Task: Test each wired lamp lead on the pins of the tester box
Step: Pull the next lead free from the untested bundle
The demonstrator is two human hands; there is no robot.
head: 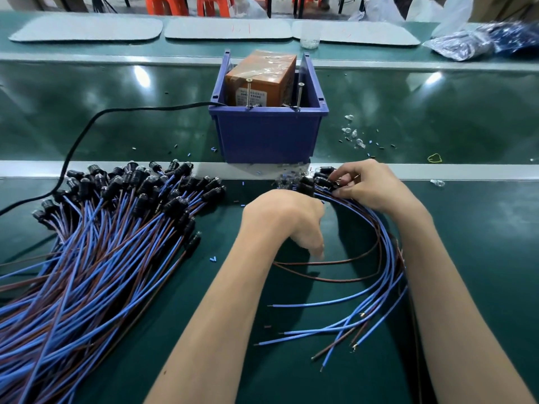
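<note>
- Leads (389, 252) in a small bundle lie at centre right, their black lamp heads under the right hand (370, 186) and their wires arcing down to bare ends at lower right.
- That hand's fingers curl onto the lamp heads and pinch them.
- The left hand (283, 220), just left of it, shows its back with fingers curled downward. One fingertip is near a brown wire, but I cannot tell if it holds anything.
- Judgement: separate one lead before lifting, because the wires cross and a tug on one would likely drag its neighbours.
- Pins (248, 93), two upright screws, stand at the front of the orange tester (259, 80) in the blue bin (265, 135), above the hands at upper centre. One bare end probably belongs on each pin, with fingers kept on the insulation.
- A big pile (110, 243) fills the left. Keeping the bundle apart from it would avoid mixing.
- A black cable (81, 138) runs into the bin from the left.
</note>
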